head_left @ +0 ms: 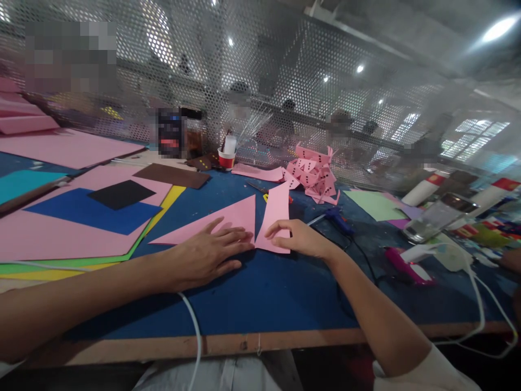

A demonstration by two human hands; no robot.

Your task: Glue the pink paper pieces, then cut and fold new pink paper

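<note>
A triangular piece of pink paper (236, 214) lies on the blue tabletop. My left hand (215, 247) rests flat on its lower part, fingers spread. Just right of it is a narrower pink paper piece (277, 209), with a thin gap between the two. My right hand (299, 237) touches this piece near its lower end, its fingers curved and apart. Behind the narrow piece, scissors with yellow and orange handles (266, 198) are partly hidden. Right of them lies a blue glue gun (340, 221) with a dark cord.
Left are stacked sheets (81, 244) with blue and black pieces on top. Behind stand a pink pile of dotted strips (313, 174), a red-white cup (227, 158) and a perforated metal screen (260, 70). Right lie a magenta device (409, 266), a clear jar (435, 217) and white cables.
</note>
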